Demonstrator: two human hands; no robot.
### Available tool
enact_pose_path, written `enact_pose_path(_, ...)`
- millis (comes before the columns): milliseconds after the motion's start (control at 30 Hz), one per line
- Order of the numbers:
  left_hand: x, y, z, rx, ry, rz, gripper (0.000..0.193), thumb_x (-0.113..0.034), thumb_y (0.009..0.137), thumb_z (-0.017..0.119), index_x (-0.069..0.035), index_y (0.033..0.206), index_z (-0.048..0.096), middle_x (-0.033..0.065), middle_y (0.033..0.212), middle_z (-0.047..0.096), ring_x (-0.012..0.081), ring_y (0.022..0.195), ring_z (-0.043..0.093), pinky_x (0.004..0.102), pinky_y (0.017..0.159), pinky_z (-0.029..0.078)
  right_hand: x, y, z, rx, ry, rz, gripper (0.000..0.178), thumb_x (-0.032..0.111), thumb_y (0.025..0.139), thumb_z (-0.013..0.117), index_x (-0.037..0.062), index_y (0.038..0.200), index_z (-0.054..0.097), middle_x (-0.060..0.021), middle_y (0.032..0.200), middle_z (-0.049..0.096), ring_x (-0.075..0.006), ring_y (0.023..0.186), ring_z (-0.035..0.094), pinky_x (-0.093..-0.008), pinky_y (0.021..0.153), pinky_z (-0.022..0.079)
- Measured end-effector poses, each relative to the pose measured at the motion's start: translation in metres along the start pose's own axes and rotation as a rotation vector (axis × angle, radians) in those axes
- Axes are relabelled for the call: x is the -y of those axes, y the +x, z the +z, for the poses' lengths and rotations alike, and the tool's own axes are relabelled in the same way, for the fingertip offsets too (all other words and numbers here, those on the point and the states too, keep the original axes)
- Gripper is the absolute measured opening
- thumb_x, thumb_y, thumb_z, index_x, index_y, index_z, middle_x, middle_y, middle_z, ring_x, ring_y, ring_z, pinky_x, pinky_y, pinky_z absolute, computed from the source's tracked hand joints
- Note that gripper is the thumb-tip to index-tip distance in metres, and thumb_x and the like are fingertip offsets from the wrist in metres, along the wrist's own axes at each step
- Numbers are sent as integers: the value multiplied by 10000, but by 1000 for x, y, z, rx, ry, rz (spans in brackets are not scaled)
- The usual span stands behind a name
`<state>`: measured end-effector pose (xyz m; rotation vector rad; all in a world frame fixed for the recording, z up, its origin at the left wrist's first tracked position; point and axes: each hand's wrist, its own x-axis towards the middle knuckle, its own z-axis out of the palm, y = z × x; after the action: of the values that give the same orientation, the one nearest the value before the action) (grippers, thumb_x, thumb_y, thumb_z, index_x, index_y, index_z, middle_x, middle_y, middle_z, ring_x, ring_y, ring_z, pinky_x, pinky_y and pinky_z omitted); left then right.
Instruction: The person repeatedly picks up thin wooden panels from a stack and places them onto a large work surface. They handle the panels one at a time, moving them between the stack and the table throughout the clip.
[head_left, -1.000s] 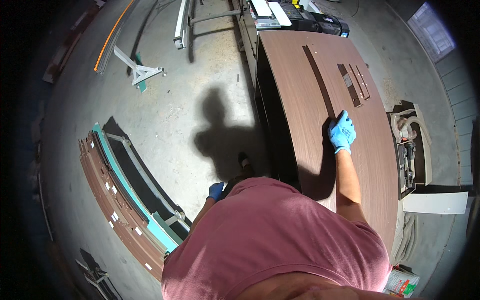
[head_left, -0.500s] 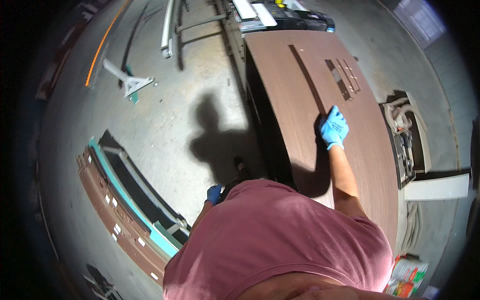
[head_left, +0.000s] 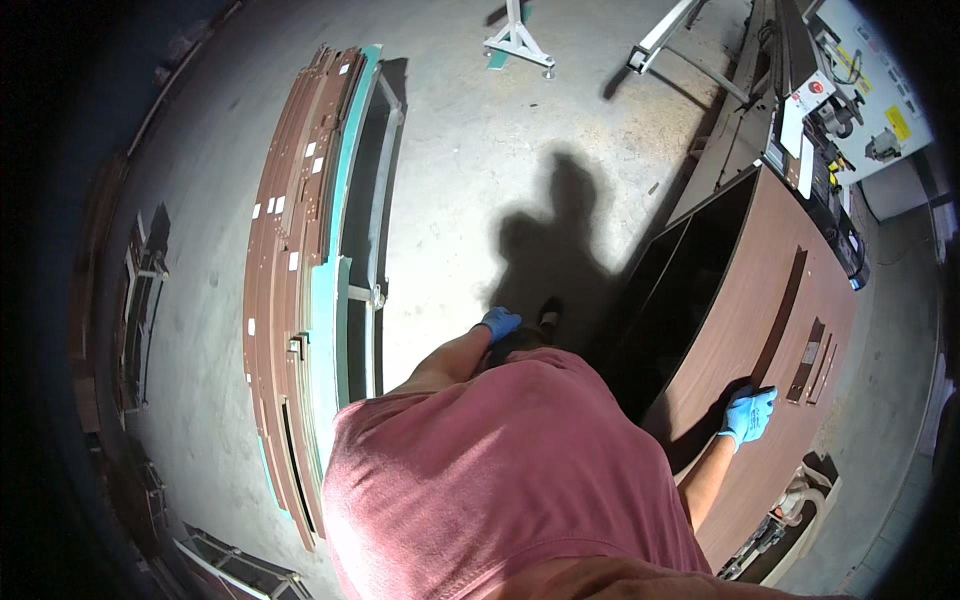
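Note:
Both my hands wear blue gloves. My right hand (head_left: 748,417) rests on the brown wood-grain top of a large cabinet (head_left: 735,330) at the right. Its fingers are curled at the near end of a long, narrow, dark brown strip (head_left: 783,305), which lies along that top. Beyond the strip are a short dark brown piece (head_left: 805,362) with a pale label and some thinner strips (head_left: 822,368). My left hand (head_left: 499,323) hangs beside my body over the floor, touching none of these things. Its fingers look loosely apart, though they are small in view.
To my left, a long stack of brown panels (head_left: 290,230) with white labels lies on a rack with a teal edge (head_left: 345,170). A white metal stand (head_left: 518,42) is ahead. Beyond the cabinet is a machine with a red button (head_left: 816,88). Hoses (head_left: 800,500) lie at right.
My body and view have turned left, bringing the panel stack closer to the middle. My left hand has swung forward from my side. The right hand stays at the strip's near end.

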<state>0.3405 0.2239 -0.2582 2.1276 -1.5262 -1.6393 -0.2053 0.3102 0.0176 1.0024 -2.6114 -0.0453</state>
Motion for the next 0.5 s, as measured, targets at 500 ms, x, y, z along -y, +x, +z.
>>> enact_pose_path(500, 8, -4, -4, -1, 71, -19, 614, -584, 909, 588, -12, 1032, 774, 237, 1019, 759, 368, 956, 726, 462, 859, 547, -1, 2, 5, -28, 9, -8, 541, 490, 1008, 537, 69, 1347, 549, -227, 1089, 711, -433, 943, 720, -568, 757, 576)
